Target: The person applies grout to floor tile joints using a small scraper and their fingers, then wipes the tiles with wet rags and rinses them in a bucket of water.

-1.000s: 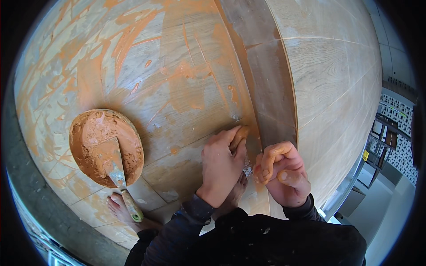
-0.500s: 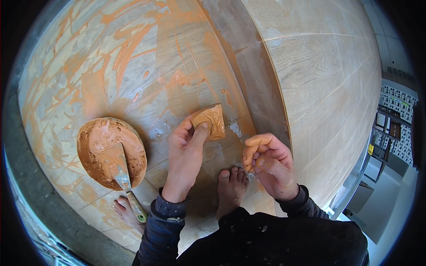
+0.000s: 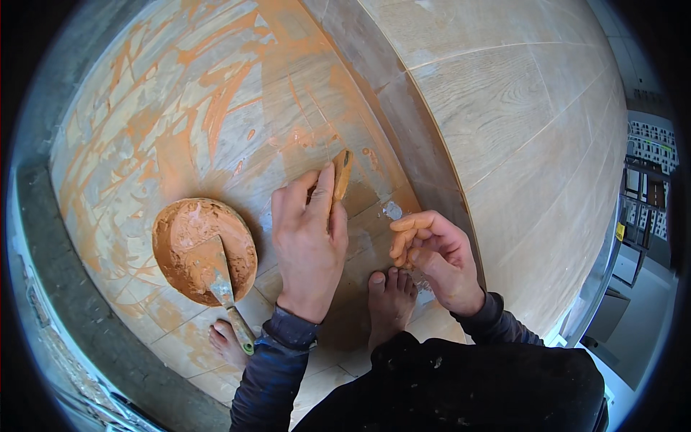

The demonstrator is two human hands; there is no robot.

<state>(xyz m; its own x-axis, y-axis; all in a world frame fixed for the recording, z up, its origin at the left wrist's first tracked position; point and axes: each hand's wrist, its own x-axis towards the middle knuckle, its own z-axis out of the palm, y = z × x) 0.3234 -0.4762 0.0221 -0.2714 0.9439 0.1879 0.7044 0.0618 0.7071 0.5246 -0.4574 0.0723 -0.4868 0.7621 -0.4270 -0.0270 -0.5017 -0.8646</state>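
Note:
My left hand (image 3: pixel 307 241) grips a small rectangular pad (image 3: pixel 343 174) coated in orange paste, seen almost edge-on above the tiled floor. My right hand (image 3: pixel 434 261), palm partly up, has loosely curled, orange-smeared fingers with nothing visible in them. Left of my hands sits a round bowl (image 3: pixel 180 245) of orange paste, with a putty knife (image 3: pixel 222 282) lying in it and its handle over the near rim. Orange smears cover much of the floor tiles (image 3: pixel 133 180) beyond the bowl.
A long tiled step edge (image 3: pixel 403 108) runs beside my hands, with pale wood-look tiles (image 3: pixel 533 158) to its right. My two bare feet (image 3: pixel 389 302) are below. A grey concrete border (image 3: pixel 86 317) curves along the left, and dark metal frames with patterned blocks (image 3: pixel 640 201) appear at far right.
My left hand has lifted the pad forward and left from near the step, and turned it from face-up to edge-on. My right hand has shifted slightly forward, its fingers still curled.

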